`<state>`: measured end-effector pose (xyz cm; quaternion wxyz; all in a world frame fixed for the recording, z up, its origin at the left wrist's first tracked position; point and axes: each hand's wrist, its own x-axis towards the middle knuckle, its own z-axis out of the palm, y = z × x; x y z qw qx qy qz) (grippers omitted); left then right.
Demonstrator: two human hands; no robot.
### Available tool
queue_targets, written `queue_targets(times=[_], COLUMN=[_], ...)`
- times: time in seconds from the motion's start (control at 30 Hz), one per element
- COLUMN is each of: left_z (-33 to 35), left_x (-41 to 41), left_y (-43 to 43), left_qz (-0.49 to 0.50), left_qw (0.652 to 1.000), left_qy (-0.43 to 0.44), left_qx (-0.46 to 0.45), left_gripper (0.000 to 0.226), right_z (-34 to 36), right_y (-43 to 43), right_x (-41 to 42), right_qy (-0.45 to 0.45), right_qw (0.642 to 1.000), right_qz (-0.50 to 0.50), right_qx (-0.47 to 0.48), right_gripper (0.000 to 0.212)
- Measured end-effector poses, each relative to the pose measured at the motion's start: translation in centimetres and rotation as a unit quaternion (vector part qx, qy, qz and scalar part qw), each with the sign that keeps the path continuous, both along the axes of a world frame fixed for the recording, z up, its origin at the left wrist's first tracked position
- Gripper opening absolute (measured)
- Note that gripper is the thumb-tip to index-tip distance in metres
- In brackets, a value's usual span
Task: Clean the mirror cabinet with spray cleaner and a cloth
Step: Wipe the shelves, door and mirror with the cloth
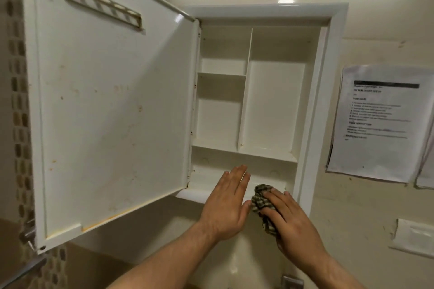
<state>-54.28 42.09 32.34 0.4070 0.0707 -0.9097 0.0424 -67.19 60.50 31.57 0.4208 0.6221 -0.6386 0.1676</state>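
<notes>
At cabinet shelf (204, 185) | left hand (227, 199) flat, empty | right hand (291, 218) grips cloth (260, 197) | door (112, 105) open leftward

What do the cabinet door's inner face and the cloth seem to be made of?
The door: likely painted metal, glossy white, given glare and rust-coloured stains. The cloth: soft woven fabric, matte, striped; it bunches under the right hand.

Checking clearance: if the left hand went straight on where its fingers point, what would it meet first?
Probably the bottom compartment's back wall; the left hand lies flat, fingers aimed into that opening with nothing between. Depth is unclear, so the shelf above could come first.
</notes>
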Motion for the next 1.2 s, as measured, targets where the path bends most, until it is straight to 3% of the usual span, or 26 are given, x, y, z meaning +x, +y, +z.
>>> queue_targets(times=[0.17,0.33,0.53,0.67,0.83,1.03,1.13,1.2], left_z=[2.7,8.0,8.7,11.3,18.1,26.9,31.2,33.7], left_x=[1.1,3.2,6.6,9.9,15.6,21.1,23.4,24.7], left_y=[-1.0,-2.3,-4.0,-4.7,-5.1,-4.5,-4.2,-4.0], left_qz=[0.026,0.145,0.205,0.223,0.271,0.387,0.424,0.448], left_qw=[0.998,0.977,0.967,0.961,0.936,0.876,0.852,0.833], left_qy=[0.053,0.156,0.15,0.16,0.176,0.158,0.137,0.15], left_qx=[0.006,0.013,-0.005,-0.026,-0.138,-0.242,-0.276,-0.287], left_gripper=[0.067,0.067,0.068,0.067,0.067,0.065,0.064,0.063], right_z=[4.5,9.1,10.7,13.0,20.1,30.2,34.4,36.6], right_y=[-3.3,-7.8,-13.5,-16.0,-19.1,-22.0,-22.8,-23.0], right_x=[1.8,4.4,8.3,10.4,13.3,17.7,20.9,22.8], right_qy=[-0.017,-0.066,-0.217,-0.262,-0.337,-0.479,-0.572,-0.583], right_qw=[0.998,0.993,0.964,0.944,0.904,0.807,0.737,0.729], right_qz=[0.033,0.053,0.118,0.173,0.218,0.252,0.265,0.277], right_qx=[-0.05,-0.085,-0.094,-0.097,-0.149,-0.237,-0.242,-0.228], right_gripper=[0.049,0.063,0.073,0.074,0.082,0.08,0.072,0.069])
